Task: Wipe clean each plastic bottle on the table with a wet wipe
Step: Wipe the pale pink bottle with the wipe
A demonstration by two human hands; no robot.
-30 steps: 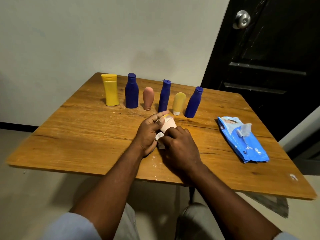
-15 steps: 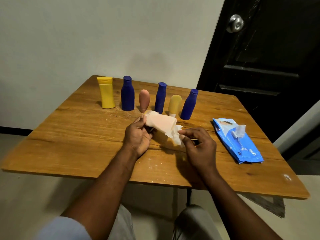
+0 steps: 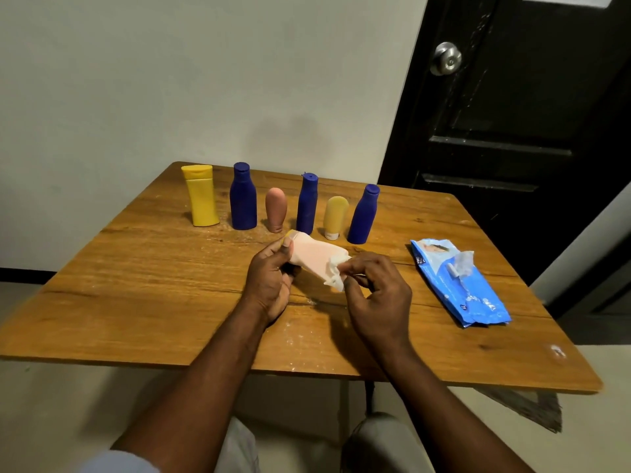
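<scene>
My left hand (image 3: 269,281) grips a pale pink bottle (image 3: 312,256) by its yellow-capped end, holding it on its side above the wooden table (image 3: 136,288). My right hand (image 3: 379,295) pinches a crumpled white wet wipe (image 3: 334,274) against the bottle's other end. Behind them stands a row of bottles: a yellow bottle (image 3: 201,196), a wide blue bottle (image 3: 243,198), a brownish pink tube (image 3: 276,209), a slim blue bottle (image 3: 307,203), a mustard tube (image 3: 335,213) and a leaning blue bottle (image 3: 363,215).
A blue wet wipe pack (image 3: 457,285) lies on the table's right side with its flap up and a wipe sticking out. A black door (image 3: 512,131) with a round metal knob (image 3: 446,59) stands behind the table on the right. A pale wall is behind the row.
The bottle was covered by both hands close to the table a second ago. Now it is lifted and turned on its side, and my right hand has slid the wipe to its end.
</scene>
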